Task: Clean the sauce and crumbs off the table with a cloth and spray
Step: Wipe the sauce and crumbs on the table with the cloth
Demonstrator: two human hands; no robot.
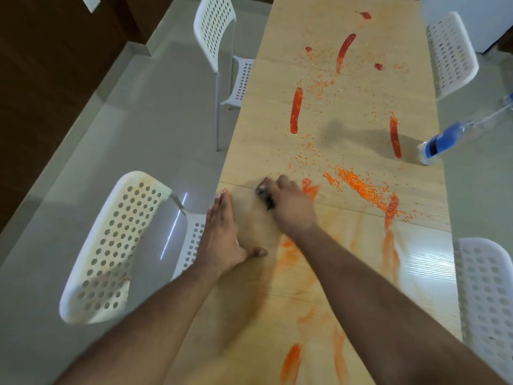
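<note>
A long light wooden table (347,273) carries red sauce streaks (296,111) and scattered orange crumbs (363,187). Smeared orange sauce (291,257) covers the near part. My right hand (288,207) grips a small dark cloth (265,197) and presses it on the table near the left side. My left hand (222,240) lies flat with straight fingers at the table's left edge, beside the cloth. A clear spray bottle with a blue head (444,141) lies on its side at the right edge.
White perforated chairs stand around the table: one at near left (111,245), one at far left (216,37), one at far right (452,54), one at near right (485,295). Grey tiled floor (111,134) lies to the left.
</note>
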